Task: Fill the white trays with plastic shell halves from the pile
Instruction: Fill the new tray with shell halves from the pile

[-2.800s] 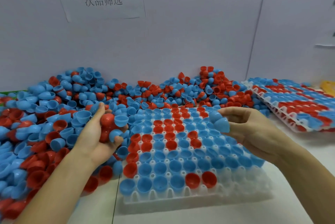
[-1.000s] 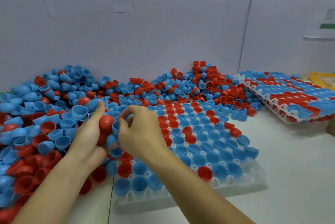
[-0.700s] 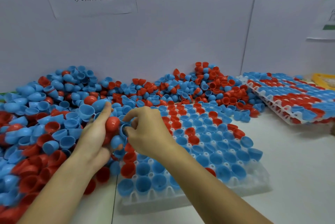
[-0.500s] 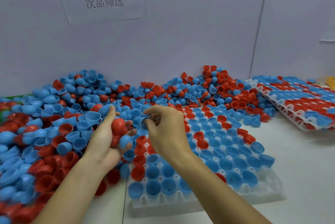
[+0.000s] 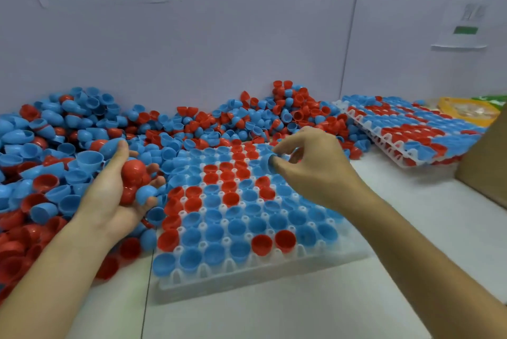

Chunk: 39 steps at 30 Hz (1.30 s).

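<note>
A white tray point(image 5: 255, 277) lies in front of me, most of its cups filled with blue and red shell halves. A big pile of shell halves point(image 5: 55, 152) spreads along the wall and to the left. My left hand point(image 5: 115, 196) rests palm up at the tray's left edge, cupping a handful of red and blue shell halves point(image 5: 134, 176). Over the tray's far right part, my right hand point(image 5: 315, 166) pinches one blue shell half point(image 5: 267, 161) between thumb and fingers, just above the cups.
A stack of filled trays point(image 5: 411, 130) sits at the back right, tilted. A brown cardboard box point(image 5: 488, 163) stands at the right edge, with a yellow and green packet point(image 5: 469, 109) behind it. Papers hang on the white wall.
My right hand took a blue shell half from the handful in my left hand and carried it rightward over the tray's far right part. The left hand stayed in place.
</note>
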{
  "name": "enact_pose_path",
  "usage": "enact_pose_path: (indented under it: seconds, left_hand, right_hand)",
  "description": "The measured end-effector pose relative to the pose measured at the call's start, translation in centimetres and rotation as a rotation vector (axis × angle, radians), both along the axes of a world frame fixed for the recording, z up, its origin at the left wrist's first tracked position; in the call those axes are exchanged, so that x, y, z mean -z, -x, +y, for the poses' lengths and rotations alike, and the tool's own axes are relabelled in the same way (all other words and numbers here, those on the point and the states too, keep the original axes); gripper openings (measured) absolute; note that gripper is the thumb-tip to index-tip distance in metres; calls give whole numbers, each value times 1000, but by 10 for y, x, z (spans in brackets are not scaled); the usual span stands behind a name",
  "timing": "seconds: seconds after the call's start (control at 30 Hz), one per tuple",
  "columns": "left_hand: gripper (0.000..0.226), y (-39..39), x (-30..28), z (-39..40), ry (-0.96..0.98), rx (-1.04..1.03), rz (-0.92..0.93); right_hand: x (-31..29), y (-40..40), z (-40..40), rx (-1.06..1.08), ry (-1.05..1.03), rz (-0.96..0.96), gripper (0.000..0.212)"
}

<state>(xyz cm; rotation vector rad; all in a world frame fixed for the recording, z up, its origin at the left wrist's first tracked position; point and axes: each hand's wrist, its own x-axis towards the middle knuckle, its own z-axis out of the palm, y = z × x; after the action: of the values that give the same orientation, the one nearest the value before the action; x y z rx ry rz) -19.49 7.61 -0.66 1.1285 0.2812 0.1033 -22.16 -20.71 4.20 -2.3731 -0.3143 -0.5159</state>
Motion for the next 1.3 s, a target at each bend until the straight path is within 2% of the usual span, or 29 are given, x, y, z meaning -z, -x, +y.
enact_pose_path:
  seconds: [0.13,0.23,0.47,0.73,0.87,1.0,1.3]
  left_hand:
    - [32,0,1,1,1,6,4]
    - [32,0,0,-2,13,12,2]
    - [29,4,-1,-6,8,24,-24]
    - [30,7,-4,-7,11,17,-8]
    - [30,8,-6,-7,15,13,-1]
    - [30,8,-7,-8,12,16,-2]
    - [30,10,-8,-10,4,6,6]
  right_hand:
    - [-15,20,-61,156,138,119,18]
    - [-19,32,-88,247,230,282,20]
    - [8,35,-82,376,389,489,14]
    - [38,32,-70,442,550,491,24]
    - [38,32,-69,445,531,514,25]
    - [31,31,-67,433,513,547,35]
    - [27,29,-62,445,551,516,38]
